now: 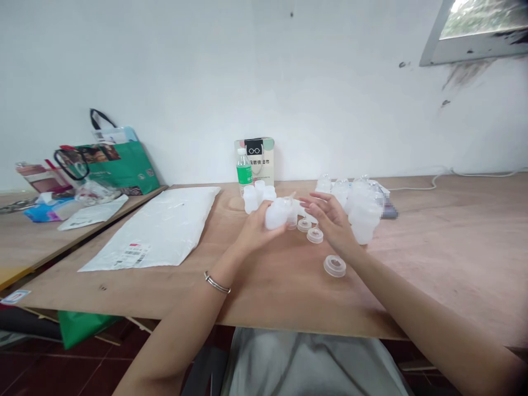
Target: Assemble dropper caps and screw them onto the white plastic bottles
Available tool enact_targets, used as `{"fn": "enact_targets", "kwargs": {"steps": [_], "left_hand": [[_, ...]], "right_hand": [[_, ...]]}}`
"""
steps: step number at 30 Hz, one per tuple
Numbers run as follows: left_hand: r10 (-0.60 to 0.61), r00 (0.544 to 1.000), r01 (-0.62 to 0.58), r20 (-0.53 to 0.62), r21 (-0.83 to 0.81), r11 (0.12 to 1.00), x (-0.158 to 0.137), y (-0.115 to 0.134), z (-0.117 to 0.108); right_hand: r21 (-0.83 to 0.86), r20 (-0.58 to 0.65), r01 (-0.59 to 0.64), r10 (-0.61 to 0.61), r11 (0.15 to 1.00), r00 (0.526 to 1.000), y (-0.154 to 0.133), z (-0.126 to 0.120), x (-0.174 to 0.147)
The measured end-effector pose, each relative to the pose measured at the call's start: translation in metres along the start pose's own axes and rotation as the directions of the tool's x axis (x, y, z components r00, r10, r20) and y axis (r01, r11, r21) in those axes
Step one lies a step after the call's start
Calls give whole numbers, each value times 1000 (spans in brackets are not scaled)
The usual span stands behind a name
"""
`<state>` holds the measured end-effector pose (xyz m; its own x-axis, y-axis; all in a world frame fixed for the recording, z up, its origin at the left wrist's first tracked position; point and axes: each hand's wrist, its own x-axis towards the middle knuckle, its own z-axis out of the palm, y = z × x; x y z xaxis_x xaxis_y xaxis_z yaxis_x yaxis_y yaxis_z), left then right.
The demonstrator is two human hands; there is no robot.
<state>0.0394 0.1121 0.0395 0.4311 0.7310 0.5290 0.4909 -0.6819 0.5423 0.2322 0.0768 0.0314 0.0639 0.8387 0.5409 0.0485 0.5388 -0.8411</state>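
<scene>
My left hand [260, 230] is wrapped round a translucent white plastic bottle [276, 215], tilted over with its top towards the right. My right hand [330, 220] hovers just right of it with fingers apart and nothing visible in them. Between and below the hands lie several clear plastic caps [315, 235], and one cap [334, 266] sits apart, nearer the front edge. Behind my left hand stand a few white bottles [249, 199]. A cluster of larger translucent bottles [364, 212] is beyond my right hand, which partly hides it.
A white plastic mailing bag [165, 228] lies flat on the wooden table [268, 291], to the left. At the back stand a green-labelled water bottle [244, 171] and a paper bag [267, 157]. A green shopping bag [127, 165] rests far left. A white cable [433, 184] runs along the wall.
</scene>
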Motion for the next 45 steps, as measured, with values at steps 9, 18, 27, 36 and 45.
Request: {"fn": "enact_targets", "kwargs": {"steps": [9, 18, 27, 36, 45], "left_hand": [[-149, 988, 151, 32, -39, 988, 1, -16, 2], [-165, 982, 164, 90, 13, 986, 2, -18, 1], [-175, 967, 184, 183, -37, 982, 1, -24, 10], [-123, 979, 143, 163, -118, 983, -1, -24, 10], [-124, 979, 138, 161, -73, 988, -1, -19, 10]], "right_hand": [[-514, 175, -8, 114, 858, 978, 42, -9, 64], [-418, -28, -9, -3, 908, 1000, 45, -1, 70], [105, 88, -29, 20, 994, 996, 24, 12, 41], [72, 281, -13, -8, 997, 960, 19, 17, 33], [81, 351, -31, 1, 996, 936, 23, 16, 31]]}}
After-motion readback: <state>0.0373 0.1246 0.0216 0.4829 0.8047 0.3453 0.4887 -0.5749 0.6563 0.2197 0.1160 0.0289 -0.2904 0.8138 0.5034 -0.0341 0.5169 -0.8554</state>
